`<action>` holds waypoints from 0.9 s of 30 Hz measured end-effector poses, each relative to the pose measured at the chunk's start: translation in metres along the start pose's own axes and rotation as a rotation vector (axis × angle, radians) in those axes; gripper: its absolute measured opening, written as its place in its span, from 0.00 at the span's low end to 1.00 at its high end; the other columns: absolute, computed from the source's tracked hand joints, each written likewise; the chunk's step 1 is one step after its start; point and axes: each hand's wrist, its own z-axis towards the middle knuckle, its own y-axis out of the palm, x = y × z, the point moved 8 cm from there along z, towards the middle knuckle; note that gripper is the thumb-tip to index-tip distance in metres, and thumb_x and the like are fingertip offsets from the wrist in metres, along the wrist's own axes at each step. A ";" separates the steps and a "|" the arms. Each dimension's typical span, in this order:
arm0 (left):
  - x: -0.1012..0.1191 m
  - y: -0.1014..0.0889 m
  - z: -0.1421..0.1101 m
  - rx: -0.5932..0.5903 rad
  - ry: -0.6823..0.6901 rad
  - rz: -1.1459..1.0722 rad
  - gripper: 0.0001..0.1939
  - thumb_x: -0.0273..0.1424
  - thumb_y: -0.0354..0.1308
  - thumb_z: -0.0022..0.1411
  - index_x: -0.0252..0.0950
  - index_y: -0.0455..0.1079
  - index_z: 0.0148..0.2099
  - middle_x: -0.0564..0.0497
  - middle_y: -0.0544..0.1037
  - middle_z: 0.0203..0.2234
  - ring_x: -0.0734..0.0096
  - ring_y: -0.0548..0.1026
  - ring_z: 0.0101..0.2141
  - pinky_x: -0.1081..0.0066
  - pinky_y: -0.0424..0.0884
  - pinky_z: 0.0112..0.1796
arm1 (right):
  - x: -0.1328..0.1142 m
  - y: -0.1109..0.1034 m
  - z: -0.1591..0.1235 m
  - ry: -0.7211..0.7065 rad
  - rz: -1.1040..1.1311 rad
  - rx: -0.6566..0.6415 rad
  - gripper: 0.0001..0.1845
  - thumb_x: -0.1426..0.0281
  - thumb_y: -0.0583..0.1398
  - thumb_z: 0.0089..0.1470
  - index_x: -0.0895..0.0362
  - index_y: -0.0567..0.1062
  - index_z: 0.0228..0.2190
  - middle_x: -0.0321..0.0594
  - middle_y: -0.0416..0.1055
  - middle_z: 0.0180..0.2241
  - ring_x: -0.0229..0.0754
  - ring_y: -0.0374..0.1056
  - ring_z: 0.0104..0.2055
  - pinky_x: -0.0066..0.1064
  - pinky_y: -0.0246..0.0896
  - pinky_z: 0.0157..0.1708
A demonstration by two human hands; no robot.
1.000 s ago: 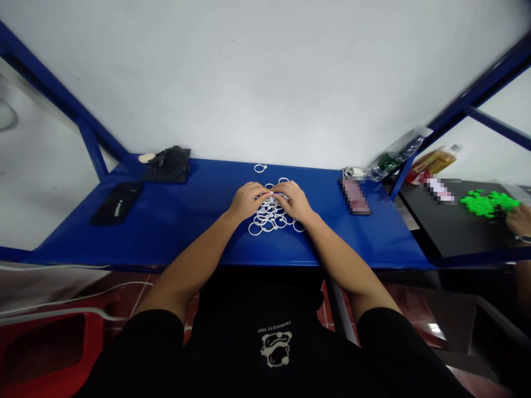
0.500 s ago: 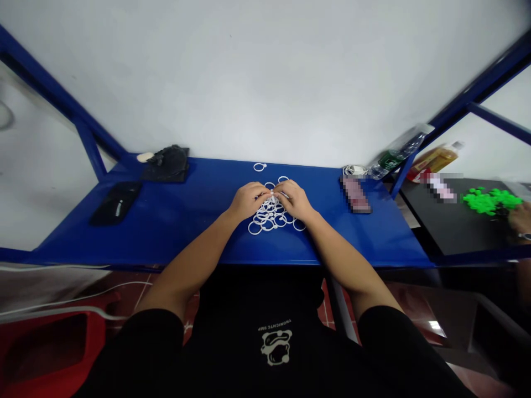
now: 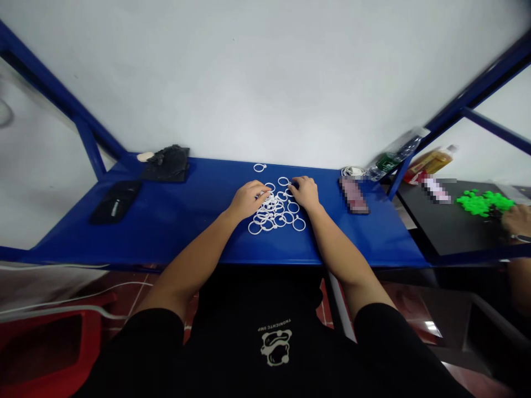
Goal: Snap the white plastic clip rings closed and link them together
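Note:
Several thin white rings, each with a small knob, lie overlapping in a loose pile on the blue table. At the pile's left side is my left hand, its thumb and fingers pinched together on a white ring that is mostly hidden by them. My right hand is at the upper right of the pile. Its curled fingertips meet on another white ring, partly covered. Just beyond the fingers lies a ring, and one more ring sits apart near the wall.
On the left are a black pouch and a dark crumpled bag. Toward the right lie a phone, a white coiled cable and a plastic bottle. A co-worker's hand is beside green pieces on a black table.
My hands were together over the pile, fingertips meeting. My right hand has moved right to the pile's edge, uncovering more rings; my left hand has stayed nearly in place.

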 end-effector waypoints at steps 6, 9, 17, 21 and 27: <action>-0.004 0.005 0.000 -0.044 -0.052 0.011 0.07 0.33 0.63 0.73 0.39 0.82 0.47 0.47 0.83 0.40 0.67 0.80 0.39 0.64 0.80 0.43 | 0.002 0.002 0.004 0.042 0.056 0.017 0.11 0.61 0.66 0.64 0.54 0.86 0.39 0.52 0.81 0.46 0.59 0.72 0.51 0.54 0.68 0.55; -0.005 0.006 -0.001 -0.059 -0.070 0.016 0.07 0.33 0.63 0.73 0.39 0.82 0.46 0.48 0.83 0.39 0.67 0.80 0.37 0.64 0.79 0.43 | -0.002 -0.003 0.002 0.038 0.092 0.026 0.10 0.63 0.65 0.64 0.55 0.85 0.37 0.51 0.82 0.44 0.58 0.73 0.49 0.52 0.69 0.54; -0.006 0.004 0.000 -0.053 -0.083 0.035 0.08 0.34 0.63 0.74 0.39 0.83 0.47 0.47 0.84 0.40 0.65 0.81 0.40 0.63 0.79 0.44 | -0.057 -0.032 -0.025 -0.215 0.468 0.136 0.17 0.57 0.59 0.72 0.53 0.84 0.43 0.45 0.84 0.42 0.49 0.77 0.44 0.43 0.72 0.49; -0.004 -0.001 0.000 0.007 -0.046 0.061 0.10 0.34 0.60 0.75 0.39 0.83 0.47 0.47 0.84 0.39 0.62 0.82 0.43 0.62 0.78 0.47 | -0.093 -0.029 -0.042 -0.385 0.474 0.056 0.17 0.56 0.58 0.74 0.53 0.83 0.44 0.44 0.82 0.39 0.48 0.75 0.42 0.41 0.70 0.47; -0.004 -0.001 0.000 -0.006 -0.038 0.052 0.08 0.33 0.62 0.73 0.39 0.82 0.40 0.48 0.84 0.37 0.65 0.81 0.38 0.64 0.78 0.44 | -0.100 -0.025 -0.045 -0.487 0.359 0.004 0.18 0.59 0.55 0.76 0.54 0.82 0.45 0.46 0.81 0.38 0.49 0.73 0.42 0.42 0.69 0.48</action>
